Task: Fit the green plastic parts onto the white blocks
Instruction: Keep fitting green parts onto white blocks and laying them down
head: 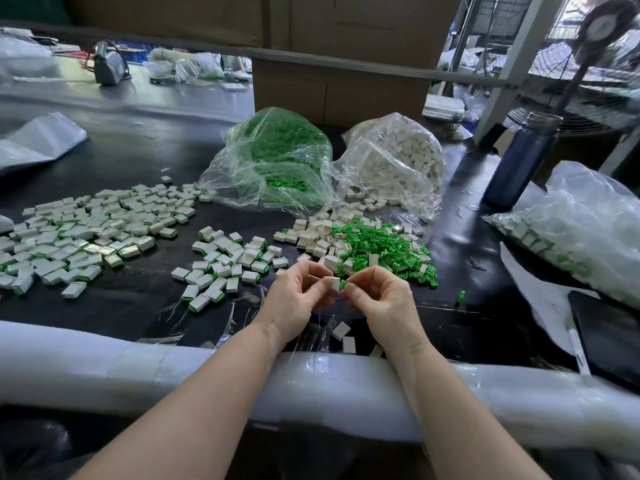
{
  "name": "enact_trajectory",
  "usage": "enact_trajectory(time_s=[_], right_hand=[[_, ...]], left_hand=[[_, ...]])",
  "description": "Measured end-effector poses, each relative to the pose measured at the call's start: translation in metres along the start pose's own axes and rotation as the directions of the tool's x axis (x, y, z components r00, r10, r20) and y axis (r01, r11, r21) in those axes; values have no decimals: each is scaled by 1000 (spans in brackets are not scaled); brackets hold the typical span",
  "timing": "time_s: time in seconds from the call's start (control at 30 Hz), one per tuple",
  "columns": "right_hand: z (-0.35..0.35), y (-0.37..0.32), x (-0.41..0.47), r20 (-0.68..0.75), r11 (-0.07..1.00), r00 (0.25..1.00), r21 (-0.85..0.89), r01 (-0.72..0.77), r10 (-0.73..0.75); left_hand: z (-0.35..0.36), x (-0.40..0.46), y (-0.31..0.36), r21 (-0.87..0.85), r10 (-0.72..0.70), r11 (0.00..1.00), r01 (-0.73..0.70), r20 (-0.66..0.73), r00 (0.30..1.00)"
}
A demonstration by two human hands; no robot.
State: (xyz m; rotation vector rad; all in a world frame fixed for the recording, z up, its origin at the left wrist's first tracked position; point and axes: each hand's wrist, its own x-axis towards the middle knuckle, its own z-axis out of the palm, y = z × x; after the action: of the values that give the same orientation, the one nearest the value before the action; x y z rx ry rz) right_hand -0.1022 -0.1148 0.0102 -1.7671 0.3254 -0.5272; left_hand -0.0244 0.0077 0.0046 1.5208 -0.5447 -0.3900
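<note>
Above the desk point(138, 299): left hand point(294, 292) pinching one white block point(334, 283), right hand point(377, 296) pinching a green part point(343, 284) against its end. Leftward, finished blocks point(86, 233) heaped in hundreds. Ahead, loose mixed pile point(367, 245) and two full bags unassembled; probably far from done.

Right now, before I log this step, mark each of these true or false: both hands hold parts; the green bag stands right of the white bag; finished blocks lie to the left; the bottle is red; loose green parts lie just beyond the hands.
1. The left hand holds a white block and the right hand a green part. True.
2. The bag of green parts stands right of the bag of white blocks. False: it stands left of it.
3. Finished blocks lie to the left. True.
4. The bottle is red. False: it is dark blue.
5. Loose green parts lie just beyond the hands. True.
</note>
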Motion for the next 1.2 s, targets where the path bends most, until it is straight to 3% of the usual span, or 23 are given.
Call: enact_trajectory(time_s=[0.2,0.73,1.2], right_hand=[[-1,1,1,-31,1000,1000,-25,3,-4],[2,0,-1,56,1000,998,-22,-8,9],[0,3,0,117,998,992,-29,-52,55]], left_hand=[[1,1,-1,14,-3,1000,2,55,998],[2,-1,1,18,-47,999,46,83,995],[3,-4,1,185,-59,982,36,120,991]])
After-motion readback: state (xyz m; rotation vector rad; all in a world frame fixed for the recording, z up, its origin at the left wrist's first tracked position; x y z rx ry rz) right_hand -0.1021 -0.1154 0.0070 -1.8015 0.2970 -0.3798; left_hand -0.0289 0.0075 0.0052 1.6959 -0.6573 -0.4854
